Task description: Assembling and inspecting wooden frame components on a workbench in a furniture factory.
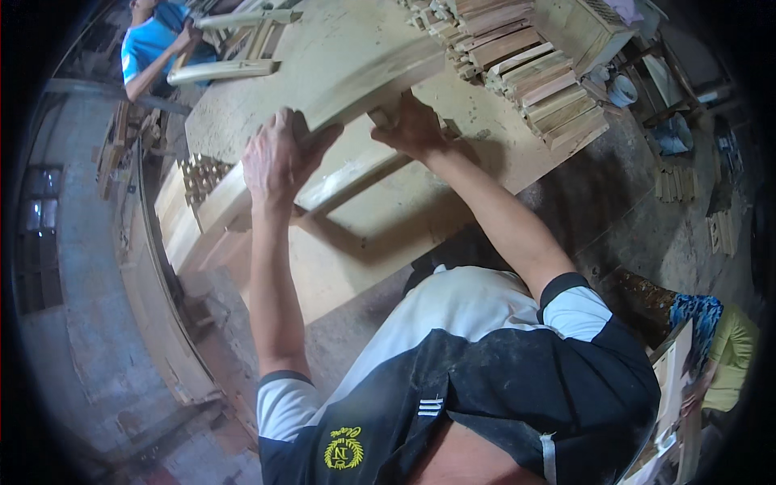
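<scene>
Above the tabletop, a long, slightly curved wooden rail [376, 86] slants from lower left to upper right, its far end blurred. My left hand [279, 158] is closed over this rail, thumb on the near side. A short wooden crosspiece [388, 113] meets the rail farther right, and my right hand [416, 129] wraps round it. Below my hands, another wooden bar [352, 179] runs roughly parallel to the rail, close to the table and casting a shadow. Whether it joins the held rail as one frame is partly hidden by my hands.
The pale worktable [323, 267] spreads beneath. Stacked wooden slats [533, 73] lie at its far right. Left, thick timber pieces [182, 214] stand beside a bundle of small sticks [208, 176]. A co-worker in blue [153, 48] handles a wooden frame [222, 73]; another person [731, 356] is at right.
</scene>
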The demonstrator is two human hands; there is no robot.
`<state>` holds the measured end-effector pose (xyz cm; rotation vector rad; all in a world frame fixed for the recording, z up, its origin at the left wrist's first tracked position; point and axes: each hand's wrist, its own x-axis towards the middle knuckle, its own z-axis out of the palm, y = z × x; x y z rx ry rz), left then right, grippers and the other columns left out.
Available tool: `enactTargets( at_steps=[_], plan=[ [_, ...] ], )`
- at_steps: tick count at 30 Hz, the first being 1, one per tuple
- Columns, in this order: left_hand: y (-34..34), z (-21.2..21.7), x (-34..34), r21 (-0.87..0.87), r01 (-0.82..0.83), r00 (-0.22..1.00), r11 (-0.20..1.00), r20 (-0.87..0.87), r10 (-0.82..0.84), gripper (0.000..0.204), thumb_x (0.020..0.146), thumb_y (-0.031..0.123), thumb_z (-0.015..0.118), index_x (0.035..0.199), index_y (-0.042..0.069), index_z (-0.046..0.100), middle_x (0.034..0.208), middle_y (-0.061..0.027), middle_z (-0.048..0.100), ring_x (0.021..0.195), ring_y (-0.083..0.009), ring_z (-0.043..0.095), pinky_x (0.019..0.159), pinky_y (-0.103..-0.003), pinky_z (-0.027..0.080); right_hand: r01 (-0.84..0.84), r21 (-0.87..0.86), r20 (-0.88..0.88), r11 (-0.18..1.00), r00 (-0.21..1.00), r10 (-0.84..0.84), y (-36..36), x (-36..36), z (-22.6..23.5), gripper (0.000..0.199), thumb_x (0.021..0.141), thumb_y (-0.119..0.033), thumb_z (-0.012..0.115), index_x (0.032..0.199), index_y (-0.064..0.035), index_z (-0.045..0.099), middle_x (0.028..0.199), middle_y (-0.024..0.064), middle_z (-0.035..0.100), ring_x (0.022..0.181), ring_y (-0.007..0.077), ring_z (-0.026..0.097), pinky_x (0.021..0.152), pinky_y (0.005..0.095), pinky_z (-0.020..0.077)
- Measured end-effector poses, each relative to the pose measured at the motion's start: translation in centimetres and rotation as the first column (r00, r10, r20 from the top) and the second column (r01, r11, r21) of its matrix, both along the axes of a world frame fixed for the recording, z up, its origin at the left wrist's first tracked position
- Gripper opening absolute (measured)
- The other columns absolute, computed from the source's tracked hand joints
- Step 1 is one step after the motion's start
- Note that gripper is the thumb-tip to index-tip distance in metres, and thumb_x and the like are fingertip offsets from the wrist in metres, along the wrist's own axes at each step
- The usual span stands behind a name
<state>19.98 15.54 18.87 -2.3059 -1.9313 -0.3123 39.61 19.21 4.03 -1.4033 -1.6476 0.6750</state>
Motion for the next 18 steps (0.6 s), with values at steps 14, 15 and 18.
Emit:
enactTargets(
  at_steps=[14,15,18],
  plan=[
    [4.3,11.8,-1.3,0.192,0.278,0.932,0.941,0.185,-0.313,0.056,0.089,0.051,0.065,0.122,0.005,0.065,0.115,-0.0199,0.069,0.109,-0.0289,0.066,0.097,-0.042,0.049,-0.063,0.048,0.047,0.997,0.997,0.06,2.0,1.1,-1.4,0.096,0.068,-0.041,0.076,0.144,-0.0097,0.026,0.113,0.023,0.064,0.1,0.0435,0.064,0.087,0.0501,0.0541],
    [4.7,10.5,-2.3,0.111,0.123,0.965,0.986,0.219,-0.145,0.054,0.091,0.051,0.062,0.121,0.006,0.067,0.113,-0.0176,0.07,0.108,-0.0294,0.066,0.096,-0.042,0.049,-0.071,0.029,0.037,0.997,0.997,0.07,1.8,0.7,-1.0,0.093,0.068,-0.041,0.076,0.142,-0.0095,0.028,0.114,0.0225,0.063,0.1,0.0432,0.064,0.087,0.0502,0.0542],
    [4.7,2.2,-4.0,-0.074,0.011,0.998,0.997,0.059,-0.007,0.057,0.094,0.055,0.051,0.117,0.006,0.069,0.098,-0.0172,0.072,0.091,-0.0296,0.068,0.081,-0.041,0.053,-0.139,0.085,0.067,0.987,0.989,0.134,1.0,0.0,-0.8,0.082,0.07,-0.042,0.078,0.134,-0.0081,0.039,0.117,0.0196,0.062,0.101,0.0415,0.064,0.086,0.05,0.0541]
  ],
)
